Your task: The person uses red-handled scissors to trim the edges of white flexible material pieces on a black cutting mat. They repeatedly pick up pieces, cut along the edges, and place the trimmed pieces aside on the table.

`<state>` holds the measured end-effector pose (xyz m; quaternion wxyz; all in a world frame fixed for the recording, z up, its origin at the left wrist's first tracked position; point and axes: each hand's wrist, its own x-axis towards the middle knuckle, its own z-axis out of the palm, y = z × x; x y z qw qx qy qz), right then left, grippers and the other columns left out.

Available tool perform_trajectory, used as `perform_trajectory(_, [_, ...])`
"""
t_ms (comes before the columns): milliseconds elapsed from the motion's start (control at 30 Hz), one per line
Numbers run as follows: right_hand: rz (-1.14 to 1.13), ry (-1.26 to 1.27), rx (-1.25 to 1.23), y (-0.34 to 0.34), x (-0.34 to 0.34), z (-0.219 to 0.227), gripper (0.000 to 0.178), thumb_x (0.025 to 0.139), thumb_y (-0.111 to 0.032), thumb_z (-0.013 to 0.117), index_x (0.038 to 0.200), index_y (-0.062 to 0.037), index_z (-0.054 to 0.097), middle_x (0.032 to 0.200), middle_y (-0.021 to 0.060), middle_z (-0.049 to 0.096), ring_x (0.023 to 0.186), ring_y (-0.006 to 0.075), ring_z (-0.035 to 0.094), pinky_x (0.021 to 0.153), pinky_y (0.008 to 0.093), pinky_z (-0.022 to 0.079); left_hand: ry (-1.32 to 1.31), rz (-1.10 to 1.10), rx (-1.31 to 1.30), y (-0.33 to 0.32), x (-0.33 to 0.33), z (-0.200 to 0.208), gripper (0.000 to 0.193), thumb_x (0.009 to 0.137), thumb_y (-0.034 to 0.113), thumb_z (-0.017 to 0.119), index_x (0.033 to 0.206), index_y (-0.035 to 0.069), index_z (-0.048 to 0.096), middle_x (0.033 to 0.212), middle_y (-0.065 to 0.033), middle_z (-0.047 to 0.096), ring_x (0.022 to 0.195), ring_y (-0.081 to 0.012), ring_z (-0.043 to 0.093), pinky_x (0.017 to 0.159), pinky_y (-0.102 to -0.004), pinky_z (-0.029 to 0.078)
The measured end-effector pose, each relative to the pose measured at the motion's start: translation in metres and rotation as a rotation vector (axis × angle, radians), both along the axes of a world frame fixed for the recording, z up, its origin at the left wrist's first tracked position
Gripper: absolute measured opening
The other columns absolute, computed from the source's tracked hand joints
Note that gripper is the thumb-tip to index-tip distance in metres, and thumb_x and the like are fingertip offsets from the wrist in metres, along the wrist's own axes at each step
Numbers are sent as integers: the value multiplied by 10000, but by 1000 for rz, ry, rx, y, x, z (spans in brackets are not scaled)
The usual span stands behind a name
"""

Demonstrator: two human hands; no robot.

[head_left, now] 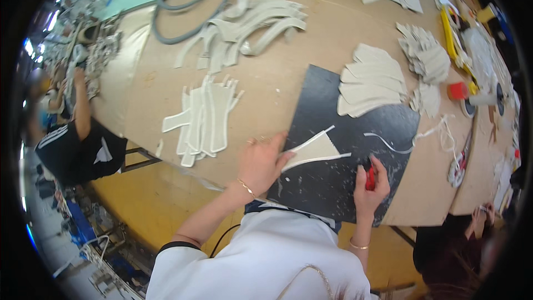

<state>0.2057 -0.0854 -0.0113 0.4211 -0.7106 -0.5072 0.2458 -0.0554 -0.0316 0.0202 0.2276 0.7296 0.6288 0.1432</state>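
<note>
Cream piece [319,149] (flat), red tool [370,178]

red tool [370,179]: partly hidden by right fingers [382,173] | gray hose [173,40]: cut off

Head-worn fisheye is facing down
I'm looking from above the white shirt [250,255] across the worktable [325,30], viewing left hand [260,164] and right hand [370,196] up close.
</note>
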Motion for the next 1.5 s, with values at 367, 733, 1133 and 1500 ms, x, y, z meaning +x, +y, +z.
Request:
perform_trajectory(367, [-70,-12,96,9,4,0,343,791,-47,783,1094,-31,622,686,7,479,574,76,417,519,228,346,305,466,364,10,-83,13,294,856,149,691,1130,50,648,1039,-124,655,1016,-287,617,906,-409,443])
perform_trajectory(733, [-497,-201,29,50,111,24,210,898,-168,689,966,28,660,757,146,589,670,275,572,640,375,451,-312,-409,330,39,100,-7,220,806,125,760,1014,74,714,1049,-97,676,975,-293,633,881,-397,465])
perform_trajectory(1133, [-309,0,10,39,108,35,287,841,-245,753,942,13,676,728,132,613,636,235,585,618,348,469,-249,-522,196,67,217,-19,163,833,244,730,882,92,762,922,-51,646,944,-241,585,847,-404,362])
perform_trajectory(1500, [2,-344,-380,71,99,38,306,836,-303,730,836,-9,643,797,198,671,778,380,662,673,463,513,-198,-498,147,64,210,-19,143,828,235,738,853,97,769,913,-47,658,923,-234,577,852,-397,340])
